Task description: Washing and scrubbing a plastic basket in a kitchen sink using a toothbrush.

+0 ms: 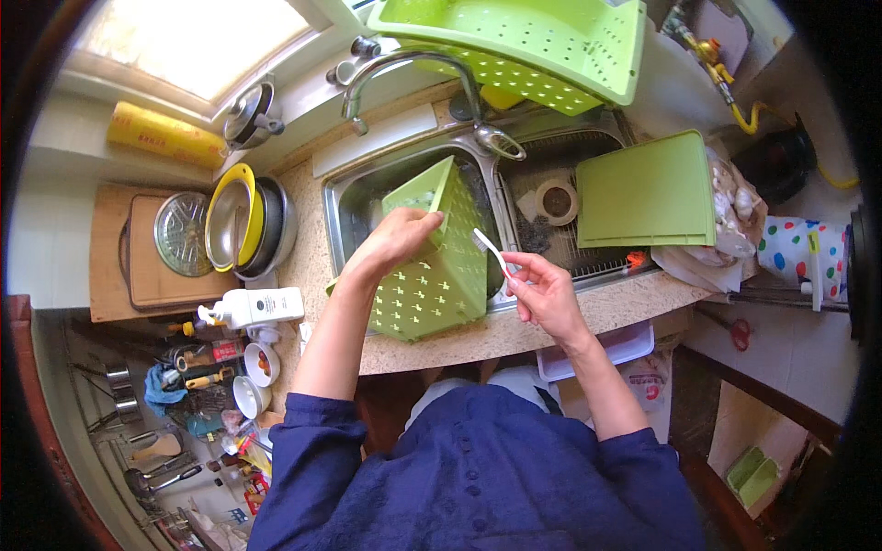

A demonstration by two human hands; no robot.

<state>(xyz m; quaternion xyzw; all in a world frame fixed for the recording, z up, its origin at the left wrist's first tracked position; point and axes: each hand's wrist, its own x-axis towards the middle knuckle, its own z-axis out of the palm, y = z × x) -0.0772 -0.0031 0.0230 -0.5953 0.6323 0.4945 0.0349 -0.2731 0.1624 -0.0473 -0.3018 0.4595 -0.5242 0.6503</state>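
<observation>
A green perforated plastic basket (427,294) stands tilted in the left bowl of the steel sink (349,207), partly over its front edge. My left hand (400,241) is closed on the basket's upper rim, its thumb along the edge. In my right hand (544,292) I pinch a toothbrush (496,258) with a white head and a red and white handle. Its bristles are just right of the basket's wall, and I cannot tell whether they touch it. Behind the basket, the metal faucet (413,57) arches over the sink.
Another green perforated basket (551,55) sits behind the faucet. A flat green lid or tray (643,188) leans over the right bowl, where a round strainer (556,201) lies. Left are a white pump bottle (262,307), stacked bowls and pans (241,216), and cutting boards (152,285).
</observation>
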